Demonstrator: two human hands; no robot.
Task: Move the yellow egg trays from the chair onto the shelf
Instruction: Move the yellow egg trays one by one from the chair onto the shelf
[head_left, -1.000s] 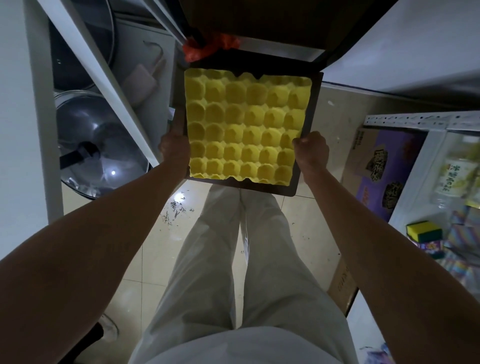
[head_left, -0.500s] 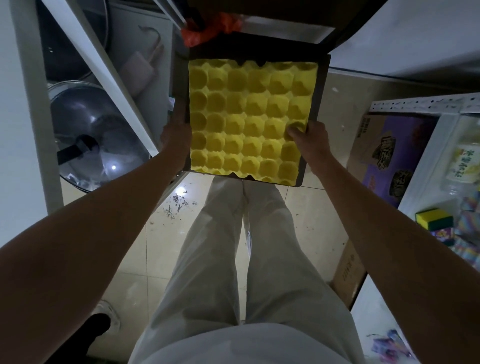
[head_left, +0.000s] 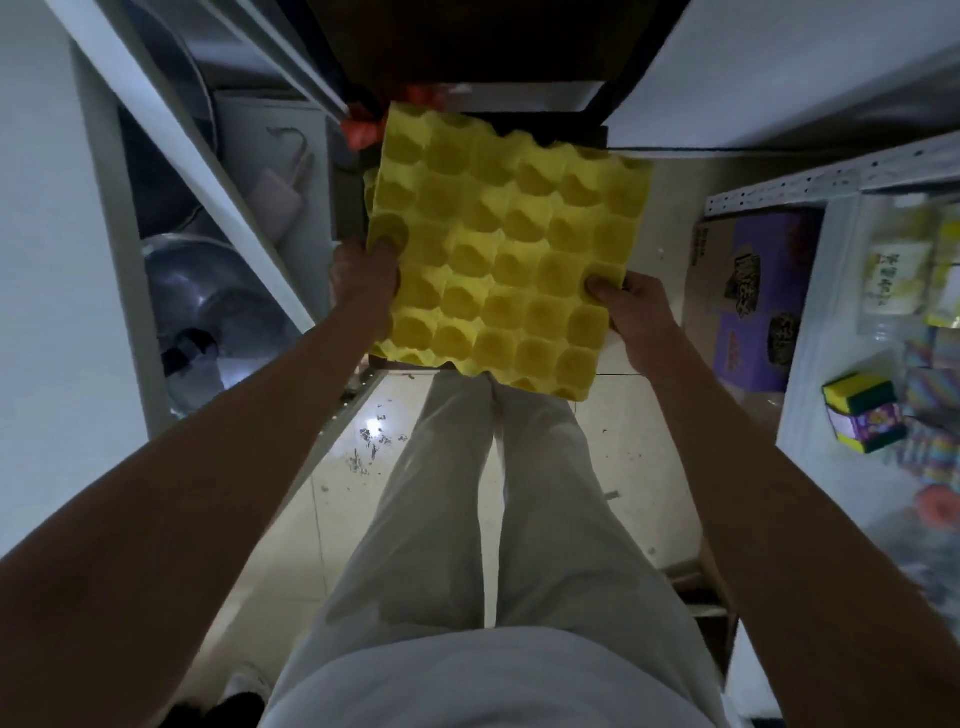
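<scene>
Both hands are on the yellow egg trays (head_left: 506, 254) now, the stack held clear of the dark chair (head_left: 550, 130) that sits just beyond it, at the far end of the aisle. The left hand (head_left: 363, 280) is closed on the stack's left edge, thumb pressed into a cup on top and the other fingers out of sight underneath. The right hand (head_left: 631, 306) clamps the right edge the same way, thumb tip dug into a cup near the corner.

The stack is tilted, its near right corner dipping toward the pale trousers (head_left: 467, 493). A second yellow edge peeks out at the far left, so this looks like more than one tray nested together.

These look like moulded pulp: light, fairly stiff across the grid, but soft at the rims and easy to crush. The surface seems rough enough not to slip. Opposite edges with thumbs in the cups is the sensible hold, I'd say, and it should keep nested trays from sliding apart.

Both forearms reach out long and nearly straight, wrists level, elbows low. A white shelf (head_left: 831, 415) of small packets stands at right, white shelving (head_left: 171, 135) with pans at left.
</scene>
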